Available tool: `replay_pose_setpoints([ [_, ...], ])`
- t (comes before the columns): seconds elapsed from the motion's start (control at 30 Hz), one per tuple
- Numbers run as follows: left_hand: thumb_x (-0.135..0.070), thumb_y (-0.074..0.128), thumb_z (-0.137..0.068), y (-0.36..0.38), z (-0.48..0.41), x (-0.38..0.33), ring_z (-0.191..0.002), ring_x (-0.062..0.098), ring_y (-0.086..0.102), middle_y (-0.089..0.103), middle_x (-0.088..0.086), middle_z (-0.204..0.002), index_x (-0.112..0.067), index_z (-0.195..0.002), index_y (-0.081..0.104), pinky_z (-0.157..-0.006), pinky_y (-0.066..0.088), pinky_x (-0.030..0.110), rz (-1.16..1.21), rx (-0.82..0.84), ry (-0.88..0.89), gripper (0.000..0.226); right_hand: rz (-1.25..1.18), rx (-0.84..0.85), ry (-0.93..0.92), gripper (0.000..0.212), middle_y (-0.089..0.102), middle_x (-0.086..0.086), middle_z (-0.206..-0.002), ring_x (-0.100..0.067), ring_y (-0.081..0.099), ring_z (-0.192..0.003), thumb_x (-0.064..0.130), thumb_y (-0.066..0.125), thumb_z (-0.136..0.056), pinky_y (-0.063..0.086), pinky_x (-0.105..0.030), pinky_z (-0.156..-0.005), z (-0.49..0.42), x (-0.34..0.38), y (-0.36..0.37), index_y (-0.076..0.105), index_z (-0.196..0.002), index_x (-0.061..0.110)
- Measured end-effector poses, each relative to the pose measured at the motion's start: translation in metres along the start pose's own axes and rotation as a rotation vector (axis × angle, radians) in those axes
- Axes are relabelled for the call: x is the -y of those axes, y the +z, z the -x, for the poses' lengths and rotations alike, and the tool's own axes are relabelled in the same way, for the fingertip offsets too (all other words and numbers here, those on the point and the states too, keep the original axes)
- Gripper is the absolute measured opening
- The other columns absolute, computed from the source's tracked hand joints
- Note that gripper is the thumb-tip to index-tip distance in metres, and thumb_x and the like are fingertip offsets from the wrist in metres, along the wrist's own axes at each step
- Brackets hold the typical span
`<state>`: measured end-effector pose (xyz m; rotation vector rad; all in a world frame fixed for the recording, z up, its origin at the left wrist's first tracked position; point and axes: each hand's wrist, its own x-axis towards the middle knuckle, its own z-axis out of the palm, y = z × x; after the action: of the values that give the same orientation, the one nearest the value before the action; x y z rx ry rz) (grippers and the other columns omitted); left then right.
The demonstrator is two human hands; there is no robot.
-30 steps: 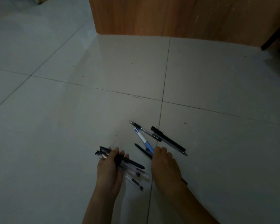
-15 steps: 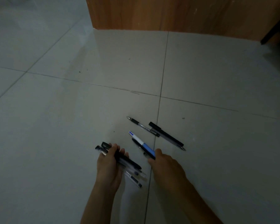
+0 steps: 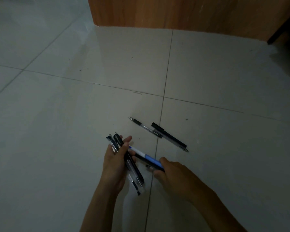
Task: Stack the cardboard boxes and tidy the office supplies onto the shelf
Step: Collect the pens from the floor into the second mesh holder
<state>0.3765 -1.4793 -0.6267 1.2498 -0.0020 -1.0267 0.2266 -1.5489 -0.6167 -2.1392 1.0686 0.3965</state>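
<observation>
Pens: left hand (image 3: 115, 163) grips a bunch (image 3: 137, 180), right hand (image 3: 176, 174) a pair (image 3: 153, 162); loose pair (image 3: 169, 135) nearby.

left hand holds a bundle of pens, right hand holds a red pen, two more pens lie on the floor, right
Head view: the pen in the right hand is blue, not red. The left hand does hold a bundle of pens, and two more pens lie on the floor.
</observation>
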Motion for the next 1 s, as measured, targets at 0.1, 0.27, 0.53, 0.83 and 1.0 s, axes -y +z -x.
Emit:
replay_pose_setpoints([
  [0.1, -0.008, 0.046, -0.096, 0.001, 0.0, 0.0, -0.063, 0.012, 0.057, 0.067, 0.003, -0.113, -0.02, -0.107, 0.051, -0.057, 0.052, 0.027, 0.008, -0.009, -0.023, 0.017, 0.011, 0.03, 0.002, 0.026, 0.044, 0.006, -0.078, -0.003, 0.037, -0.055, 0.039, 0.043, -0.098, 0.03, -0.017, -0.047, 0.0, 0.003, -0.004, 0.043, -0.108, 0.015],
  [0.27, -0.007, 0.05, -0.095, 0.012, 0.005, 0.005, -0.059, 0.01, 0.061, 0.068, 0.007, -0.109, -0.011, -0.122, 0.048, -0.054, 0.054, 0.024, -0.015, 0.054, -0.087, 0.028, 0.051, 0.053, -0.013, 0.028, 0.044, 0.005, -0.076, -0.007, 0.039, -0.056, 0.039, 0.044, -0.097, 0.03, -0.021, -0.049, 0.001, 0.009, -0.013, 0.047, -0.107, 0.013],
  [0.53, -0.002, 0.05, -0.094, 0.035, 0.025, -0.005, -0.057, 0.013, 0.059, 0.064, 0.012, -0.088, -0.01, -0.099, 0.056, -0.056, 0.053, 0.026, -0.03, 0.043, -0.096, 0.011, -0.021, 0.078, 0.067, 0.009, 0.046, -0.004, -0.092, -0.013, 0.044, -0.066, 0.016, 0.043, -0.099, 0.029, -0.018, -0.048, 0.023, 0.004, -0.02, 0.035, -0.102, 0.014],
  [0.83, -0.008, 0.045, -0.098, 0.055, 0.088, -0.015, -0.058, 0.015, 0.049, 0.047, 0.006, -0.074, -0.009, -0.09, 0.046, -0.047, 0.05, 0.023, -0.068, 0.13, -0.192, 0.007, -0.999, -0.098, 0.39, 0.02, 0.057, -0.007, -0.088, -0.022, 0.056, -0.066, -0.005, 0.037, -0.092, 0.054, -0.036, -0.065, 0.12, -0.022, -0.053, 0.045, -0.105, 0.008],
  [1.0, -0.011, 0.044, -0.099, 0.074, 0.15, -0.028, -0.042, 0.011, 0.05, 0.049, 0.001, -0.052, -0.008, -0.077, 0.045, -0.043, 0.048, 0.022, -0.078, 0.239, -0.31, 0.022, -1.501, -0.31, 0.432, 0.023, 0.05, -0.01, -0.075, -0.019, 0.046, -0.053, -0.01, 0.034, -0.091, 0.045, -0.03, -0.049, 0.204, -0.016, -0.067, 0.046, -0.108, 0.001],
])
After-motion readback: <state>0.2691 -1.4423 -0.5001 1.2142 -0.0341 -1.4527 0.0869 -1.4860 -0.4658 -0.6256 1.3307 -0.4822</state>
